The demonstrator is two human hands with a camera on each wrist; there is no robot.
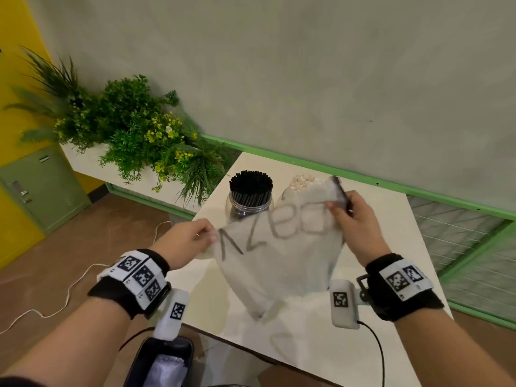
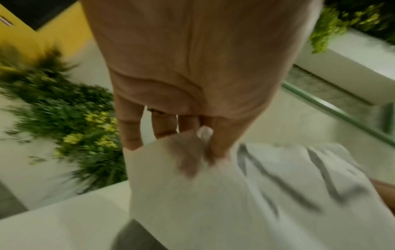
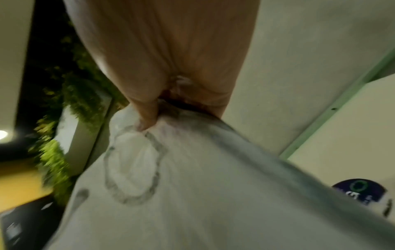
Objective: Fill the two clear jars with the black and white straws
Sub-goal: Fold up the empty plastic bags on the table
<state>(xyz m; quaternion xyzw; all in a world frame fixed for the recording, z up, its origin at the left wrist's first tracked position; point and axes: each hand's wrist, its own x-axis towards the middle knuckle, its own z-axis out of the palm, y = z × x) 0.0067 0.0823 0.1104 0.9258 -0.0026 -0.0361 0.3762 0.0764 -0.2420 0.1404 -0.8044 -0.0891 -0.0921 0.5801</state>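
Nearest, the left hand [image 1: 186, 239] and right hand [image 1: 355, 219] each pinch an upper edge of the white bag [image 1: 279, 258], apparently emptied, and should lift it clear without knocking the black-straw jar [image 1: 249, 201] or white-straw jar [image 1: 303, 183] behind it on the table [image 1: 391, 227].

jar of black straws [image 1: 250, 197]: clear, upright, packed full | jar of white straws [image 1: 303, 183]: right beside, mostly hidden
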